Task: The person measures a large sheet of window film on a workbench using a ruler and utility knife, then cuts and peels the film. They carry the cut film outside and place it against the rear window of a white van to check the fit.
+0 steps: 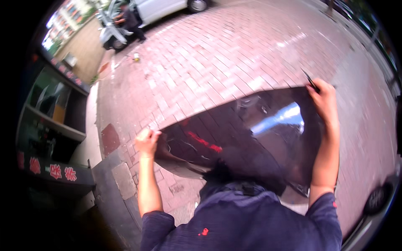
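A large sheet of dark, see-through tinted film (234, 138) is stretched between my hands, its glossy face reflecting bright sky and the paving showing faintly through. My left hand (147, 143) is closed in a pinch on the sheet's left corner. At the upper right corner, my right hand (324, 98) is closed on the film's edge. That same hand also holds a slim, dark pointed tool (310, 80), its tip sticking out up and to the left; its exact kind is unclear. The lower part of the sheet curls close to my dark shirt.
Pinkish brick paving (209, 54) spreads around me. A light-coloured van (159, 9) with an open door stands at the far left, a person in dark clothes (130, 21) beside it. A dark shopfront (54, 113) lines the left. At the lower right is a vehicle's wheel (377, 198).
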The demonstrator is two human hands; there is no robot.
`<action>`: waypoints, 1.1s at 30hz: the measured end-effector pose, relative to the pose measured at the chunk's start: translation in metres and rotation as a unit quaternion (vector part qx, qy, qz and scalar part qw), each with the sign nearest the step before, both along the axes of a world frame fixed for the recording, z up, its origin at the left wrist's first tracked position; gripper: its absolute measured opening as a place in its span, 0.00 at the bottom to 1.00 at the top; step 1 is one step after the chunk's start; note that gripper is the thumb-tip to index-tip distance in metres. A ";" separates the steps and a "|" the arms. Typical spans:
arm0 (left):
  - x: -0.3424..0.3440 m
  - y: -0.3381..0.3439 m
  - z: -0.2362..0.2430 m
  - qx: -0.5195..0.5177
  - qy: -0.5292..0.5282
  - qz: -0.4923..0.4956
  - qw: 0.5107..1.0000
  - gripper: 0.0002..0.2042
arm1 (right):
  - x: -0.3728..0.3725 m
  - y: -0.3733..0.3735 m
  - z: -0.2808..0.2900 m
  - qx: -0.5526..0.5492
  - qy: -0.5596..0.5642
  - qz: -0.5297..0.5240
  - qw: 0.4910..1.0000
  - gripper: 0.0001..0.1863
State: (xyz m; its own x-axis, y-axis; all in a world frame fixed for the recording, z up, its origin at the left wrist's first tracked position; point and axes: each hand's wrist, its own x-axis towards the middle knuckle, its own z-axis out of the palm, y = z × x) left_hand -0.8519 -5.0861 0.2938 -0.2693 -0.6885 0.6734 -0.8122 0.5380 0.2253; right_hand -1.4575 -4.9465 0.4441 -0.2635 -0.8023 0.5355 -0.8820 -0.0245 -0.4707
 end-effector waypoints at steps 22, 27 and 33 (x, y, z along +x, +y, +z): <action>-0.328 -0.725 -0.088 0.012 0.026 -0.014 0.999 0.25 | -0.300 -0.710 -0.026 -0.067 0.019 -0.003 0.998 0.06; -0.422 -0.864 -0.072 0.014 0.018 0.030 0.999 0.25 | -0.397 -0.881 -0.025 -0.051 0.013 0.025 0.998 0.05; -0.533 -1.033 -0.078 0.029 0.021 0.037 0.999 0.25 | -0.510 -1.057 -0.025 -0.041 -0.003 0.007 0.999 0.06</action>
State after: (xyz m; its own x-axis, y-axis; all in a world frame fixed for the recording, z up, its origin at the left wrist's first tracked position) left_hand -1.3849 -6.1188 0.2163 -0.1894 -0.7440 0.6408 -0.8384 0.4622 0.2888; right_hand -1.9675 -6.0035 0.4188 -0.2568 -0.7598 0.5972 -0.8782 -0.0746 -0.4725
